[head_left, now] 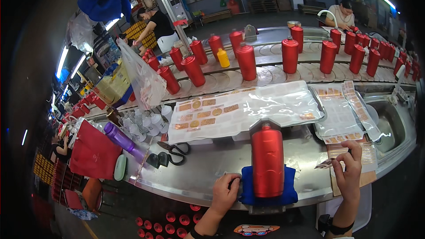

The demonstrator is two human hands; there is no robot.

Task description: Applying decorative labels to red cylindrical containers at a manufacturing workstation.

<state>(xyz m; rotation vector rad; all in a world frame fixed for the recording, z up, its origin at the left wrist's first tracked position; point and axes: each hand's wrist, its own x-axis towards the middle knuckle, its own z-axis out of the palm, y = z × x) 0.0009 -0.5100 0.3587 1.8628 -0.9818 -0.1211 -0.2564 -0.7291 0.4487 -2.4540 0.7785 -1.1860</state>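
A tall red bottle [267,158] lies on its side on a blue cloth pad [249,189] at the near edge of the steel bench. My left hand [226,191] rests against the pad's left side, fingers curled on its edge. My right hand [349,170] is raised to the right of the bottle and pinches a small gold-and-white sticker [324,164]. Clear sheets carrying gold stickers [208,113] lie just beyond the bottle.
Red bottles [290,55] stand in a line on the curved conveyor behind, with one yellow bottle [223,57] among them. Black scissors [175,152], a purple flask [119,136] and a red bag [94,154] sit left. A steel sink [392,121] is right. Other people work at the back.
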